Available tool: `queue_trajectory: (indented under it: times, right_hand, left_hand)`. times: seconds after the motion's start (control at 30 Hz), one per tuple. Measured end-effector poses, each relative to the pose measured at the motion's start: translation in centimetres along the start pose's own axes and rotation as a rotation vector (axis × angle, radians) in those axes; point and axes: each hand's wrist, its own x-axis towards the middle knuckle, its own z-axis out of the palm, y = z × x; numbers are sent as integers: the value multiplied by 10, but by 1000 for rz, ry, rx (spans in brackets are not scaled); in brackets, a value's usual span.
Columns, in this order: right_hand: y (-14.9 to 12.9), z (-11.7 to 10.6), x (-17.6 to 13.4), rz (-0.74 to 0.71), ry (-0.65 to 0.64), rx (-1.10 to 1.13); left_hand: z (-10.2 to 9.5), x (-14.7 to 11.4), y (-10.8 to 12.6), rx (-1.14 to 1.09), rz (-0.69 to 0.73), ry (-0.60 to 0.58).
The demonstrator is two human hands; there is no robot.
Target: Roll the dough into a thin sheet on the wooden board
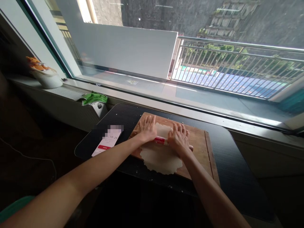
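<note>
A rolling pin (161,140) with a red label lies across a thin, pale sheet of dough (161,158) with a ragged edge. My left hand (147,128) rests palm down over the pin's left part, its fingers stretched forward. Over the right part lies my right hand (180,136), palm down, with fingers spread forward and a little bent. The pin's right handle sticks out beside my right wrist. Under the dough is a wooden board (199,152), and the sheet's near edge reaches the board's front edge. Both palms hide much of the pin.
The board sits on a black table (234,158) dotted with white specks. Left of the board lies a phone (108,141) with its screen lit. Beyond the table, a green cloth (95,98) and a white pot (48,78) stand along the window ledge.
</note>
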Motion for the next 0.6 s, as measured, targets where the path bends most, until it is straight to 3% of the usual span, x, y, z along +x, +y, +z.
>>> queue_trajectory:
  times: [0.07,0.13,0.3,0.37,0.43,0.6]
  right_hand:
    - [2,4,-19,-63,30,-36]
    - [2,5,-18,-77,51,-49]
    - [-3,-5,45,39,9,-26]
    - [-4,-7,55,42,33,-47]
    - [-3,-4,43,5,48,-53]
    - [4,12,-23,-195,103,-72]
  left_hand:
    - [6,-20,-4,7,40,80]
    - [9,-22,-4,20,67,159]
    - [1,42,5,40,52,192]
    - [-2,55,7,55,75,195]
    - [0,45,5,61,106,196]
    - [12,-24,-8,59,151,255]
